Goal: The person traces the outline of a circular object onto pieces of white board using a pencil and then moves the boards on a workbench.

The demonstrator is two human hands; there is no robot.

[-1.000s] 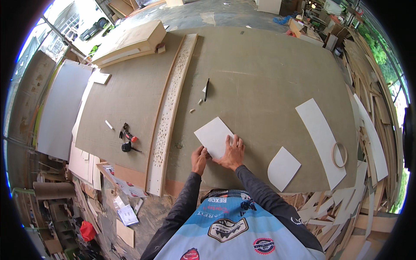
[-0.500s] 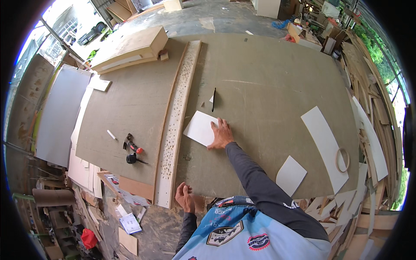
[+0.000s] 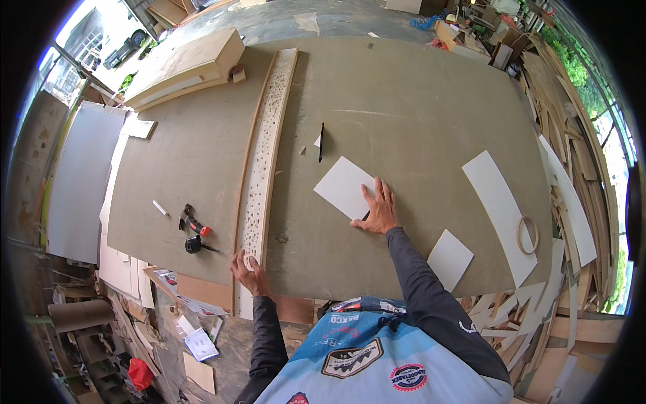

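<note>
My right hand [image 3: 378, 207] lies with fingers spread on the right corner of a white four-sided sheet [image 3: 342, 186], flat on the table [image 3: 404, 114]. A small dark spot shows under its palm; I cannot tell what it is. My left hand [image 3: 250, 275], fingers apart and holding nothing, is over the near end of a long pale board [image 3: 259, 175] with many small holes or marks. Beyond the sheet lie a thin black pen-like stick [image 3: 321, 143] and a small white scrap. Left of the board are a hammer [image 3: 193, 219], a black tape measure [image 3: 194, 244] and a white stick [image 3: 160, 208].
On the table's right side lie a long white strip [image 3: 498, 212] with a tan ring [image 3: 527, 234] and another white piece [image 3: 450, 260]. A wooden box [image 3: 192, 64] stands at the far left. Stacked timber offcuts [image 3: 582, 161] line the right; scraps cover the floor nearby.
My right hand and the white sheet have moved to the right across the table. My left hand has moved left, from beside the long board to over its near end, and its fingers have spread.
</note>
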